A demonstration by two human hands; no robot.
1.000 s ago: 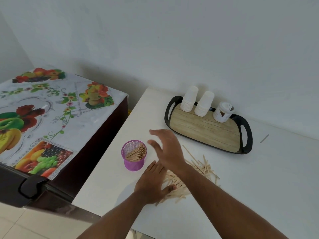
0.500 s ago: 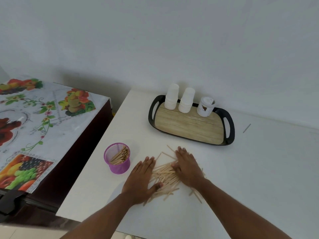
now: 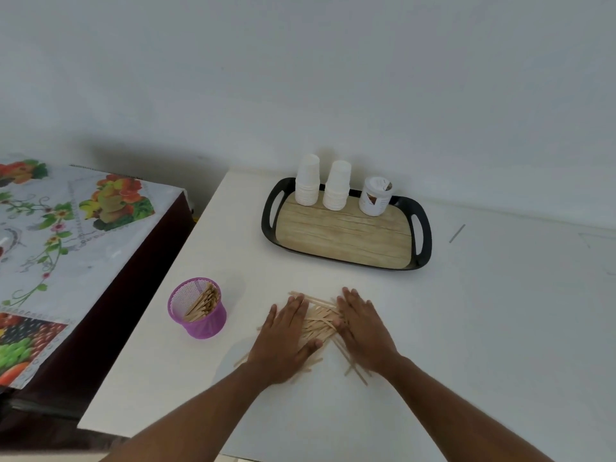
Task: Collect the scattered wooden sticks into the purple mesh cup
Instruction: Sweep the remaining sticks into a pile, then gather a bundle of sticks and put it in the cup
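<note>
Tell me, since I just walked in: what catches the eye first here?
Two flat hands, left hand and right hand, press a pile of wooden sticks together on the white table. To their left stands the purple mesh cup, already holding sticks; behind, a black tray carries stacked white cups.

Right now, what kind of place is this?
Likely a home or small pantry corner, not a lab: a white table against a plain wall, a tray with stacked paper cups, and a fruit-print cloth beside it.
</note>
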